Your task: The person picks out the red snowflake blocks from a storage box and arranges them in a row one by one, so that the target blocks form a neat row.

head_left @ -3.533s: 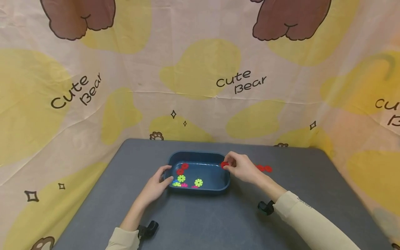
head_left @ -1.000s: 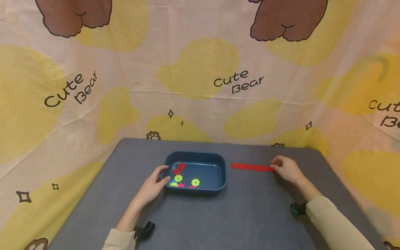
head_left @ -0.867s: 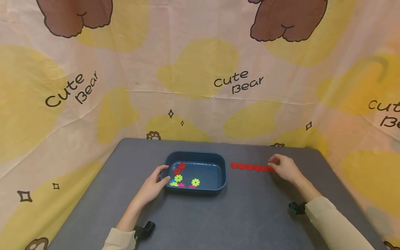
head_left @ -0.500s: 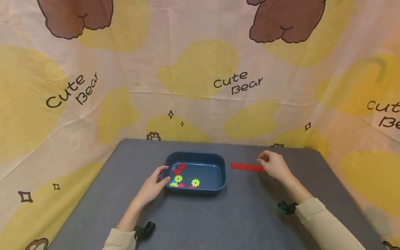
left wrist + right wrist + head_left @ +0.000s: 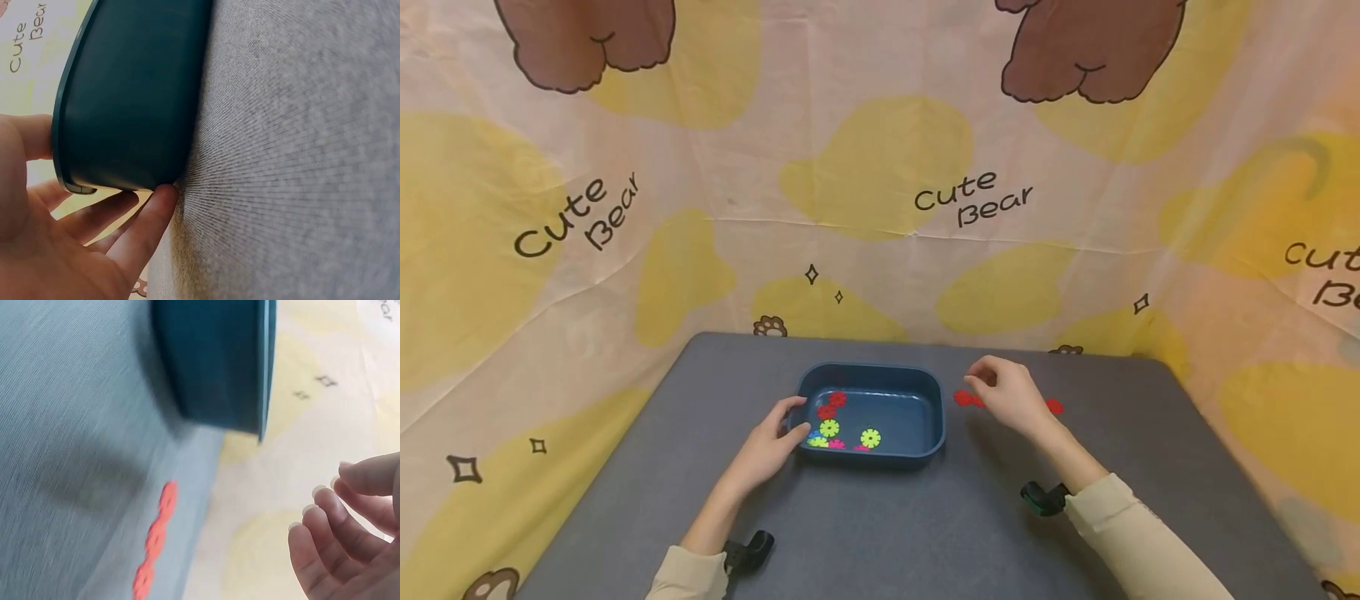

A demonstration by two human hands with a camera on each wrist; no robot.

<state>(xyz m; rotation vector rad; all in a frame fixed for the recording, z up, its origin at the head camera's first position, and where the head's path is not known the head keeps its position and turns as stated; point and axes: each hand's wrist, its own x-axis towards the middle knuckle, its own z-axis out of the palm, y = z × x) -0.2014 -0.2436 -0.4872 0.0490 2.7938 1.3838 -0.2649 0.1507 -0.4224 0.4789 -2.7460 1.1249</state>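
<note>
My left hand (image 5: 767, 443) grips the left end of a dark blue plastic tray (image 5: 917, 460); in the left wrist view its fingers (image 5: 140, 234) lie against the tray's outer end wall. Inside the tray are snowflake building discs: red ones (image 5: 837, 400) at the left, yellow-green ones (image 5: 870, 437), and some pink and blue near the front. My right hand (image 5: 1011, 396) is raised over a row of red snowflake discs (image 5: 962, 398) right of the tray, covering its middle. Its fingers (image 5: 315, 540) are loosely bent, holding nothing. In the right wrist view the row (image 5: 155, 540) lies on the table.
The grey table (image 5: 910, 533) carries the tray and the red row near its far side. A patterned cloth backdrop (image 5: 880, 283) rises behind the table and along both sides. Black wrist straps (image 5: 751, 552) sit at both sleeves.
My right hand has carried a red disc from the tray to the row's right end, let go, and come back left above the row towards the tray. The left hand stays at the tray.
</note>
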